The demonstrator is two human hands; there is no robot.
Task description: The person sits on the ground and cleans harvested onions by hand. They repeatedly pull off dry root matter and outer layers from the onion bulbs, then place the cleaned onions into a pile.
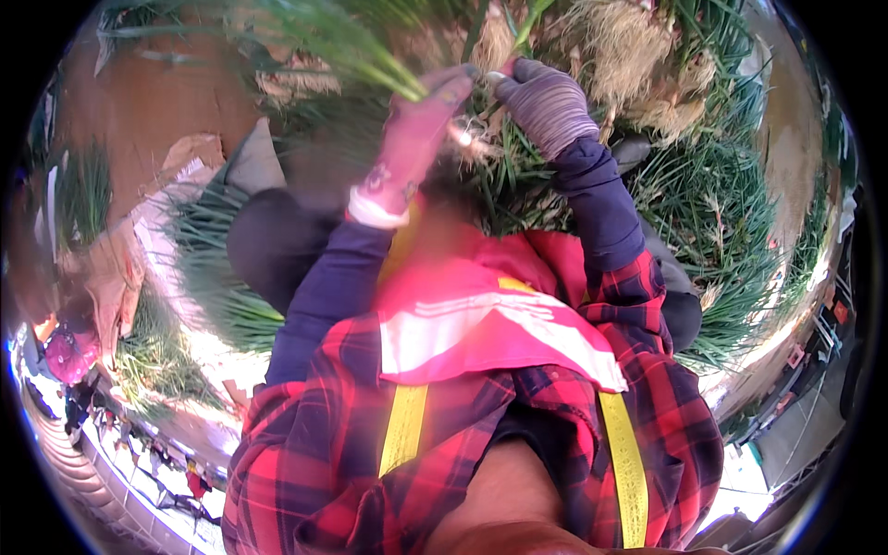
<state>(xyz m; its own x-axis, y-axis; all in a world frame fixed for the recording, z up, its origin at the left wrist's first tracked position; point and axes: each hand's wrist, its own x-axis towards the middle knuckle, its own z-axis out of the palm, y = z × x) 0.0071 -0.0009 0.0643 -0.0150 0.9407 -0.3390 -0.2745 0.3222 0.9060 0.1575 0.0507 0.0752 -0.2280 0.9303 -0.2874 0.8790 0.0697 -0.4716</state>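
Note:
My left hand [423,118], in a pink glove, is shut on a bunch of green onions [374,62], whose blurred leaves run to the upper left. Pale roots [479,142] hang just below its wrist side. My right hand [544,100], in a striped purple-grey knit glove, pinches a green onion stalk [526,31] at its pinkish lower end. The fingertips of both hands are close to each other. Behind them lies a heap of green onions with tangled, dry, straw-coloured roots [624,52].
More green onions [721,229] are piled at the right, and others [243,305] lie at the left by my dark-clad knee. Torn brown paper [114,277] and a brown floor surface [152,104] show at the left. Another person [69,354] in pink is at the far left.

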